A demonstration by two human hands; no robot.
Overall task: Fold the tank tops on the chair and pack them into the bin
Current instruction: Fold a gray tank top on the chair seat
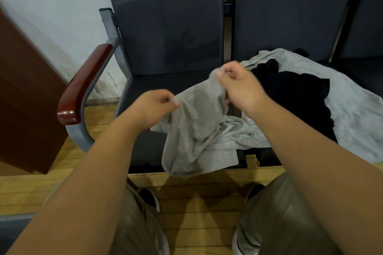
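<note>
Left hand, right hand each pinch grey tank top edge mid-frame; hem overhangs chair front, could slide floorward

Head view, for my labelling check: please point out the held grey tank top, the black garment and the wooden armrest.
grey tank top (192, 122), head view, middle of the hanging cloth.
black garment (290, 93), head view, centre of the dark pile.
wooden armrest (87, 82), head view, middle of its top face.
</note>
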